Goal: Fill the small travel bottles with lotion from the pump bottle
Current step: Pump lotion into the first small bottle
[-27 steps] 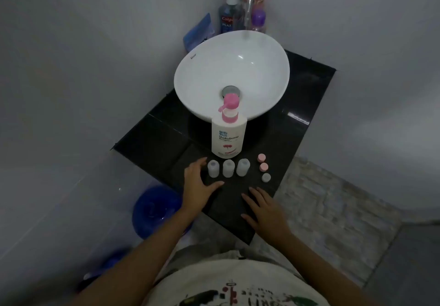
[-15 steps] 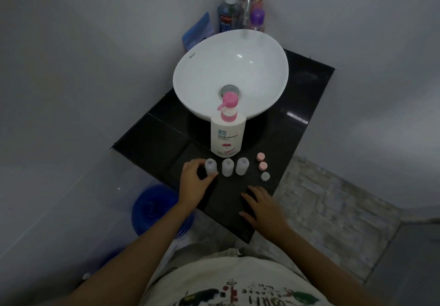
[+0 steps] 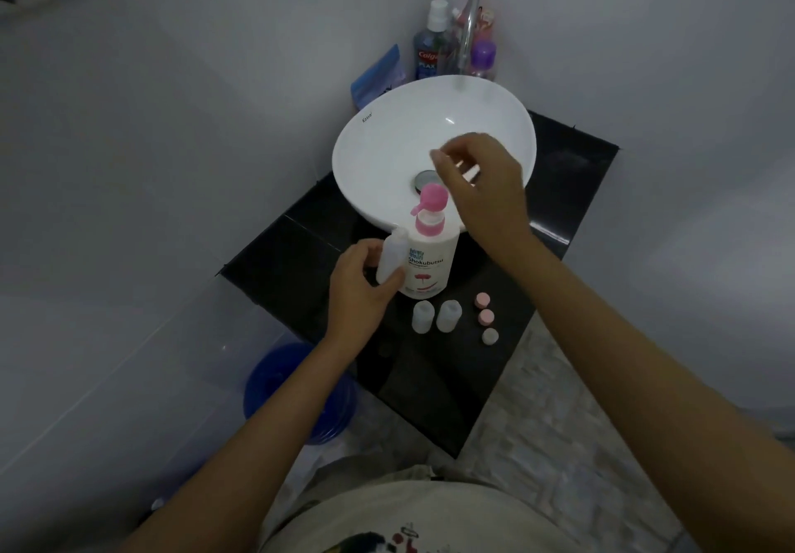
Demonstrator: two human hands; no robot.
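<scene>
We saw the left hand [image 3: 359, 290] gripping one small travel bottle [image 3: 391, 260] lifted against the left side of the pump bottle [image 3: 428, 260] — the right hand [image 3: 482, 182] hovered above its pink pump head [image 3: 432, 200], fingers loosely curled, holding nothing — two more travel bottles [image 3: 435, 316] stood just in front.

Dim, bluish light all over, the walls gone a flat grey and detail soft everywhere. One small glint sits on the white basin [image 3: 434, 139], a streak of glare on the black counter [image 3: 555, 191] (its surface otherwise swallows detail). The right hand [image 3: 482, 182] is smeared with motion blur at the fingers. Straight lines bow toward the frame edges, and the corners look mushy.
</scene>
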